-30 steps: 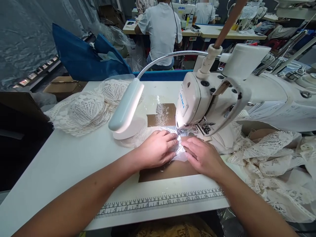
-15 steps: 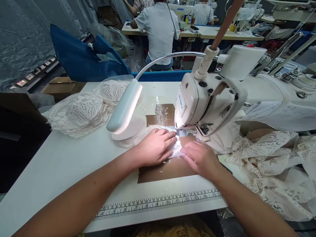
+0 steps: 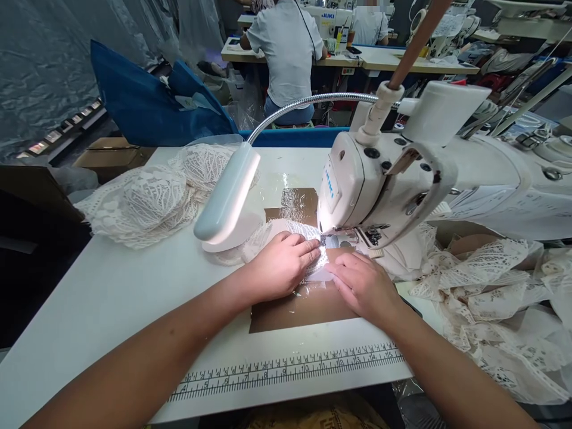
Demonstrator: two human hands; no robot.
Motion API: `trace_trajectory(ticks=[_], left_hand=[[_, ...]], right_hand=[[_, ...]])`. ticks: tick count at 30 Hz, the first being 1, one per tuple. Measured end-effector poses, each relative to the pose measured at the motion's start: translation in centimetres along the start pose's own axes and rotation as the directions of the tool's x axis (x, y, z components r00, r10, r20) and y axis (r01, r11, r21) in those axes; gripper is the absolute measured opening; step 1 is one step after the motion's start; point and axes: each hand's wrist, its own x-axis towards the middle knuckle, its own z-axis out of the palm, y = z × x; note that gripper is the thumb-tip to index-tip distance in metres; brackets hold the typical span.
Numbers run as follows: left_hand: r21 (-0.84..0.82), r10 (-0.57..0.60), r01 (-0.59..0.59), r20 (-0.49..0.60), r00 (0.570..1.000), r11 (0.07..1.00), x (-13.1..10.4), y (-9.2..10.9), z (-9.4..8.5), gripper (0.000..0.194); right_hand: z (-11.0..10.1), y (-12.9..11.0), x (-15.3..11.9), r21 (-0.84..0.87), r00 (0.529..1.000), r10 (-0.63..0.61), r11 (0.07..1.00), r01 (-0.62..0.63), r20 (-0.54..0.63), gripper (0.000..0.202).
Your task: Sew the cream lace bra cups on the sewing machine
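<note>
A piece of white lace fabric (image 3: 318, 269) lies under the needle of the white sewing machine (image 3: 351, 185). My left hand (image 3: 282, 262) rests flat on it, fingers stretched towards the presser foot. At the near right edge of the lace, my right hand (image 3: 363, 281) has its thumb and forefinger closed on the border. Part of the lace is hidden under my left hand, and more shows behind it. Brown sheeting (image 3: 304, 307) is on the table beneath the work.
A lamp (image 3: 227, 193) on a bendable arm hangs above my left hand. Stacked lace pieces (image 3: 147, 196) lie at left, and a loose lace heap (image 3: 496, 304) at right. A printed ruler (image 3: 286, 370) runs along the near edge. A person in white (image 3: 288, 50) sits beyond.
The lace has shifted and turned under the needle, so more of it shows behind my left hand. Both hands stay in nearly the same place. The view has moved slightly.
</note>
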Motion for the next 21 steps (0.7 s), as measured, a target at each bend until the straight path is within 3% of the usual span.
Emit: trace_trajectory(ticks=[8, 21], left_hand=[[0.055, -0.079, 0.085, -0.096, 0.992, 0.995, 0.4, -1.2, 0.6, 0.038], [-0.085, -0.209, 0.194, -0.234, 0.949, 0.977, -0.4, -2.1, 1.1, 0.043]], right_hand=[[0.5, -0.1, 0.9, -0.113, 0.994, 0.094, 0.990, -0.087, 0.062, 0.041], [0.4, -0.4, 1.0, -0.109, 0.986, 0.122, 0.988, -0.109, 0.114, 0.037]])
